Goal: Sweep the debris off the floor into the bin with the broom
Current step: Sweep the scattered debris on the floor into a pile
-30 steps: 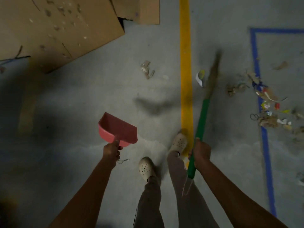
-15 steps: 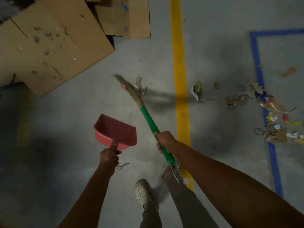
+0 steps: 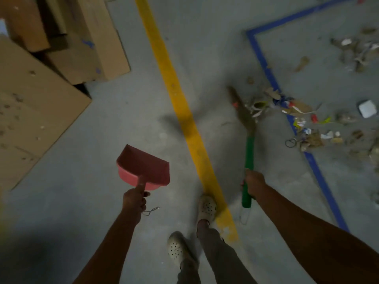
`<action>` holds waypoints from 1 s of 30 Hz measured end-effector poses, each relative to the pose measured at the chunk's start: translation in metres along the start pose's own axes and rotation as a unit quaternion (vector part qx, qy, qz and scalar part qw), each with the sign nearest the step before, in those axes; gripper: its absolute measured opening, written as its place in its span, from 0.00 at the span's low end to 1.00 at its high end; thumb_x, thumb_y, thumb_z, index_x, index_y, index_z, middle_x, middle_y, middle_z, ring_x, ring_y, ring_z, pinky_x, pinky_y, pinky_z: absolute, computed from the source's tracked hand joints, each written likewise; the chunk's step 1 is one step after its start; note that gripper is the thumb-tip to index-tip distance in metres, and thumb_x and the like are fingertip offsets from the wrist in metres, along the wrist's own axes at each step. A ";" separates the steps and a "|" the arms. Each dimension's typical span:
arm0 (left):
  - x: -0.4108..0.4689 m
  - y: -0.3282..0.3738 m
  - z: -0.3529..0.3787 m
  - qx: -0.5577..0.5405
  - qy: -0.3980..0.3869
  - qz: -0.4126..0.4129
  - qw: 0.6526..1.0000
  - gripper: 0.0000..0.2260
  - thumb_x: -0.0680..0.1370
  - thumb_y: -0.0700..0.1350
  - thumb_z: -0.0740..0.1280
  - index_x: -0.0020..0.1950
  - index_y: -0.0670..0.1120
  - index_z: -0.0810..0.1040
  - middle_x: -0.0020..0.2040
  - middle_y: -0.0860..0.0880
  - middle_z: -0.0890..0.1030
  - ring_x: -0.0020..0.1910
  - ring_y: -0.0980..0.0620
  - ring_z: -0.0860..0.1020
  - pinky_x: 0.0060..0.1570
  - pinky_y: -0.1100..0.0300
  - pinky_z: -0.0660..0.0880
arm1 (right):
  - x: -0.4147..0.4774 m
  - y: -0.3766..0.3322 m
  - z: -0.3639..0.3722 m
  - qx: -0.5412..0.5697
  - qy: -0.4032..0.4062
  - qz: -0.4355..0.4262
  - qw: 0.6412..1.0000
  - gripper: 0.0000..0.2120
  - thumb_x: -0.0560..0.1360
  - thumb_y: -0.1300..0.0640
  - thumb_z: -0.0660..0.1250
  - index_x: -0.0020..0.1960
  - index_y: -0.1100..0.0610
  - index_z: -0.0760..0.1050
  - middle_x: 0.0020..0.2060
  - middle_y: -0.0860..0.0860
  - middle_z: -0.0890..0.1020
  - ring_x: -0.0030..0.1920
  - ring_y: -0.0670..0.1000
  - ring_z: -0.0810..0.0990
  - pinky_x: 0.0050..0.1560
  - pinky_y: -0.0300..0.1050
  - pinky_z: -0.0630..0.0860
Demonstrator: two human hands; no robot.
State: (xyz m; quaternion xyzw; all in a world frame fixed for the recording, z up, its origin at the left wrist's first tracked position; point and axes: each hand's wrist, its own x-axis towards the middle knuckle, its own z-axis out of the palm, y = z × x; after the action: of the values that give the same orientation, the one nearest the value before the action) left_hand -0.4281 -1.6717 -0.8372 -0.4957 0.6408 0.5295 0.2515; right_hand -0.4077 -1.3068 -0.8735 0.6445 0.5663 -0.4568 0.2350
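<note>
My right hand [image 3: 253, 182] grips the green handle of a broom [image 3: 249, 152]. Its brown bristles [image 3: 243, 109] are blurred and lie against the left edge of a debris pile [image 3: 295, 111] of paper scraps, wrappers and cardboard bits along a blue tape line. My left hand [image 3: 134, 200] holds a red dustpan [image 3: 143, 166] by its handle, above the floor and left of the yellow line. More debris [image 3: 356, 50] lies at the upper right. No bin is in view.
Flattened cardboard boxes [image 3: 61, 64] cover the left and upper left. A yellow floor stripe [image 3: 184, 117] runs diagonally between my hands. A blue tape line [image 3: 272, 80] outlines a zone at right. My feet in pale clogs [image 3: 207, 208] stand at the stripe's near end.
The broom swung from left of the yellow stripe across to the right, carrying the scraps into the pile by the blue tape. The dustpan stayed in my left hand. The view shifted.
</note>
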 end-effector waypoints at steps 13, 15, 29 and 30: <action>-0.026 0.092 0.079 0.092 -0.102 0.069 0.988 0.17 0.79 0.53 0.69 0.40 0.41 0.73 0.38 0.42 0.77 0.20 0.56 0.62 0.20 0.67 0.58 | -0.055 0.008 -0.084 0.098 0.072 -0.064 0.991 0.20 0.83 0.49 0.59 0.40 0.62 0.74 0.27 0.58 0.76 0.25 0.55 0.74 0.31 0.49 0.75; -0.024 0.101 0.084 0.101 -0.115 0.067 0.986 0.17 0.79 0.53 0.69 0.40 0.41 0.73 0.37 0.43 0.76 0.18 0.57 0.62 0.20 0.67 0.58 | -0.068 0.006 -0.078 0.102 0.078 -0.083 0.988 0.19 0.83 0.49 0.60 0.41 0.62 0.73 0.27 0.57 0.75 0.24 0.54 0.73 0.29 0.47 0.73; -0.015 0.164 0.132 0.188 -0.149 0.092 0.966 0.17 0.80 0.52 0.67 0.45 0.37 0.76 0.37 0.41 0.76 0.17 0.58 0.61 0.18 0.68 0.58 | -0.113 -0.016 -0.049 0.048 0.017 -0.048 0.998 0.18 0.83 0.49 0.60 0.43 0.62 0.73 0.29 0.54 0.75 0.27 0.51 0.74 0.27 0.38 0.73; -0.017 0.166 0.138 0.195 -0.147 0.094 0.965 0.17 0.80 0.52 0.67 0.47 0.37 0.76 0.38 0.41 0.76 0.17 0.58 0.62 0.18 0.68 0.58 | -0.113 -0.011 -0.053 0.051 -0.009 -0.034 0.998 0.19 0.83 0.49 0.61 0.43 0.64 0.72 0.26 0.53 0.73 0.23 0.50 0.72 0.24 0.37 0.69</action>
State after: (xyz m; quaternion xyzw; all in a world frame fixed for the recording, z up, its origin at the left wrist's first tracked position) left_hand -0.5993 -1.5460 -0.7952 -0.2918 0.7312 0.4827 0.3837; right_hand -0.3944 -1.3191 -0.7498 0.6320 0.5616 -0.4985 0.1917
